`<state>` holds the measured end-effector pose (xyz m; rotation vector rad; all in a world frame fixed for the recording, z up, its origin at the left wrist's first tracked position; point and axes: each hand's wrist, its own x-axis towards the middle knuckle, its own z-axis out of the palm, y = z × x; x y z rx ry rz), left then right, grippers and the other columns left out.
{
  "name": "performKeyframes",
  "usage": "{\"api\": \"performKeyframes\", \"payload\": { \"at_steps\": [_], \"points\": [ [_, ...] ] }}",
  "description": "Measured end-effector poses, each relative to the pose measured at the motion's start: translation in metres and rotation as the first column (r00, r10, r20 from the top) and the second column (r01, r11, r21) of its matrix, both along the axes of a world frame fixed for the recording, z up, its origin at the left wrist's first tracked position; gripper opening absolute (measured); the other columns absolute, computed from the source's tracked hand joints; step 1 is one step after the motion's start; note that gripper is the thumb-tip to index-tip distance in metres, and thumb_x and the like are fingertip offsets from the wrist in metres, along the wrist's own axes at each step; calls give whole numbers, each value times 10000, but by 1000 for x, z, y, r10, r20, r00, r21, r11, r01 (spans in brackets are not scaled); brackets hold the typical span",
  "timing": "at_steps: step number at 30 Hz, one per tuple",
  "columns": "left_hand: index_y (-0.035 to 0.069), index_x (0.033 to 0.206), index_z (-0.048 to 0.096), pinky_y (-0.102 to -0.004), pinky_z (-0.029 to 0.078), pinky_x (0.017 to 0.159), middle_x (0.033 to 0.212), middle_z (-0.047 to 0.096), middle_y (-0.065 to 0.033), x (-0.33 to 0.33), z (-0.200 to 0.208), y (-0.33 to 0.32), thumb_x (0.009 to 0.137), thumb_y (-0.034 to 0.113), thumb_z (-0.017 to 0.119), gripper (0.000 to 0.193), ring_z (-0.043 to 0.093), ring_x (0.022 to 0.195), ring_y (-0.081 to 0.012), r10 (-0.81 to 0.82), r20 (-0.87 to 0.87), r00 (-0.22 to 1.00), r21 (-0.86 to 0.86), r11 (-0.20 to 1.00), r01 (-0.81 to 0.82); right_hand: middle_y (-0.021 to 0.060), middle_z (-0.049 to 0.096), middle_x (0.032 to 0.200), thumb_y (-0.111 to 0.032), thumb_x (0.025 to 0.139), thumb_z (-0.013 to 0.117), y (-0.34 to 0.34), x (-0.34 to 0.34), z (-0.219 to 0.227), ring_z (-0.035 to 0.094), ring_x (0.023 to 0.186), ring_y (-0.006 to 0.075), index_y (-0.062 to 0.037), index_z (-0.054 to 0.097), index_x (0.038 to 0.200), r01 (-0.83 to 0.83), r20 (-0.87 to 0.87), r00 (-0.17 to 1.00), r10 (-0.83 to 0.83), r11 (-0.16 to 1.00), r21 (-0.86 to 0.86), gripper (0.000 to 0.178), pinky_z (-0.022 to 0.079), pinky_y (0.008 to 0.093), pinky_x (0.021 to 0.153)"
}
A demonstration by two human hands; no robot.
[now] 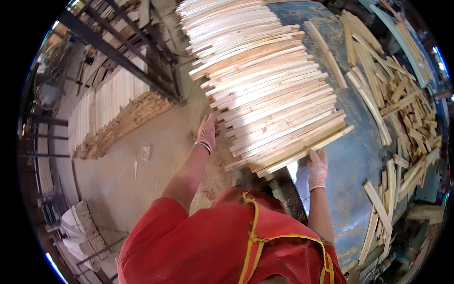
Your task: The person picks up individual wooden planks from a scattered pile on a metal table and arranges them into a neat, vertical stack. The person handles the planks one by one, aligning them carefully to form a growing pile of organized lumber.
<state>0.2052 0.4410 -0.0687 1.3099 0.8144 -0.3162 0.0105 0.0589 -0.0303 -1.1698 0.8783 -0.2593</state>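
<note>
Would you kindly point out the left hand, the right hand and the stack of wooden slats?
left hand [207, 133], head view, back of the glove.
right hand [318, 169], head view, back of the glove.
stack of wooden slats [269, 90], head view, top face, mid-stack.

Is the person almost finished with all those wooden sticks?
Done: a big row of slats lies lined up on the blue table. In hand: the left hand and right hand touch its nearest end. Left: loose offcuts lie jumbled beside.

Slat stack [269, 90] lies on the table [352, 161], scrap pieces [402, 99] to its right.
</note>
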Motion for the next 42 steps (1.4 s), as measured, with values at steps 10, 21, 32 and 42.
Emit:
{"api": "performKeyframes", "payload": {
  "at_steps": [10, 21, 32, 42],
  "points": [
    [119, 1392, 639, -463, 554, 922, 1281, 696, -71, -4, -8, -16, 1054, 478, 649, 493, 713, 1074, -330, -54, 90, 994, -221, 973, 73, 88, 670, 1056, -57, 871, 732, -23, 30, -10, 682, 873, 241, -70, 566, 1240, 223, 84, 967, -242, 956, 191, 404, 606, 375, 678],
    [88, 1190, 750, -355, 559, 851, 1015, 744, -53, -62, -25, 25, 1044, 485, 643, 437, 676, 894, -199, -654, 34, 756, 76, 756, 651, 148, 660, 1237, -205, 946, 794, -35, 3, -20, 623, 968, 186, 16, 434, 1466, -247, 130, 957, 259, 964, -96, 670, 548, 350, 733],
    [-5, 1491, 600, -459, 477, 1168, 1464, 635, -271, 25, 67, -249, 939, 601, 667, 823, 603, 1366, -413, -925, -228, 304, 701, 61, 711, 186, 749, 1192, -231, 976, 799, -162, 12, -59, 722, 1069, 300, 21, 459, 1564, -541, -356, 838, 414, 712, -446, 725, 572, 414, 949],
    [-29, 1601, 433, -424, 495, 1133, 1423, 668, -279, 19, 76, -286, 857, 525, 782, 991, 657, 1318, -384, -968, 119, 219, 420, 249, 873, 183, 696, 1328, -57, 894, 800, -127, -12, 15, 670, 1220, 304, -6, 390, 1645, -89, -20, 996, 91, 992, 85, 857, 535, 437, 1045]
  ]
}}
